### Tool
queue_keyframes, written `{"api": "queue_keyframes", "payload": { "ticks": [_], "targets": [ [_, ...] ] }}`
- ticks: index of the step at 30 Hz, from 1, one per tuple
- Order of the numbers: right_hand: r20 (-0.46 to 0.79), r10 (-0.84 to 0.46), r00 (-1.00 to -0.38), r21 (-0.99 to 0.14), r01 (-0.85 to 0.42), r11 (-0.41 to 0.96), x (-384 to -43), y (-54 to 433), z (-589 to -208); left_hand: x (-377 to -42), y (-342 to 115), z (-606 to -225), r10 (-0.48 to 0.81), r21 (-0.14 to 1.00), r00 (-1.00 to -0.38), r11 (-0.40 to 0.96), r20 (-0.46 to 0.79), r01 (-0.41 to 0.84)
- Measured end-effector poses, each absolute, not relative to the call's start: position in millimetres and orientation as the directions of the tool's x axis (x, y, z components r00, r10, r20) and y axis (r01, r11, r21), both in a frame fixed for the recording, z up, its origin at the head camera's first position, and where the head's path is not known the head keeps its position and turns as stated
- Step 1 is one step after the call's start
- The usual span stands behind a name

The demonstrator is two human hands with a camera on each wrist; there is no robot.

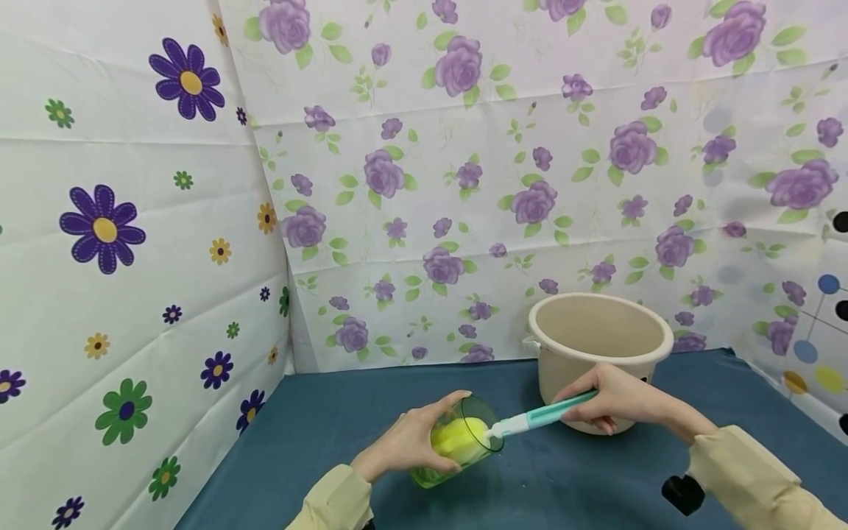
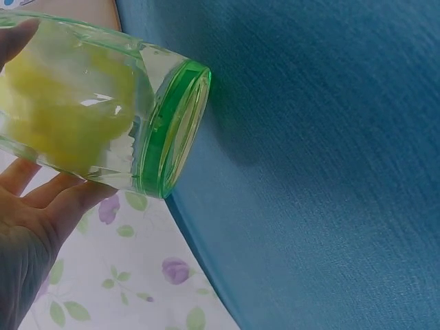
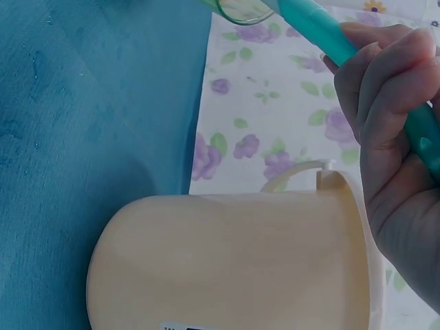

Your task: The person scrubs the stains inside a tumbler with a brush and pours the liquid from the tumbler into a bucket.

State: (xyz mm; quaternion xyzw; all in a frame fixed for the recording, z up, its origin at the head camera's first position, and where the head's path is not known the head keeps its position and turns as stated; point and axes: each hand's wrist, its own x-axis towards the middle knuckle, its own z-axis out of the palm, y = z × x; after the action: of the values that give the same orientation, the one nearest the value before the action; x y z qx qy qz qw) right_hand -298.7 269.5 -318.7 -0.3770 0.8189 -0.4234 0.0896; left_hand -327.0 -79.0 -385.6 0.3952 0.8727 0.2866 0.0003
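My left hand grips a clear green drinking glass, tilted on its side with its mouth toward the right. In the left wrist view the thick green base of the glass faces the tabletop, and fingers show on both sides of its wall. Inside it sits the yellow sponge head of a bottle brush, blurred in the left wrist view. My right hand holds the brush by its teal and white handle, fingers curled round it. The handle slants down leftward into the glass.
A beige bucket stands behind and below my right hand at the back right. The blue cloth-covered table has water drops on it in the right wrist view. Flower-patterned sheets hang behind and at both sides.
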Motion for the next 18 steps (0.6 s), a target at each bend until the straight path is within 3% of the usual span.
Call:
{"api": "queue_keyframes", "payload": {
  "ticks": [18],
  "targets": [
    [0.187, -0.693, -0.696, -0.745, -0.56, 0.362, -296.5, 281.1, -306.6, -326.3, -78.9, -384.4, 0.685, 0.514, -0.695, 0.525, 0.217, 0.678]
  ]
}}
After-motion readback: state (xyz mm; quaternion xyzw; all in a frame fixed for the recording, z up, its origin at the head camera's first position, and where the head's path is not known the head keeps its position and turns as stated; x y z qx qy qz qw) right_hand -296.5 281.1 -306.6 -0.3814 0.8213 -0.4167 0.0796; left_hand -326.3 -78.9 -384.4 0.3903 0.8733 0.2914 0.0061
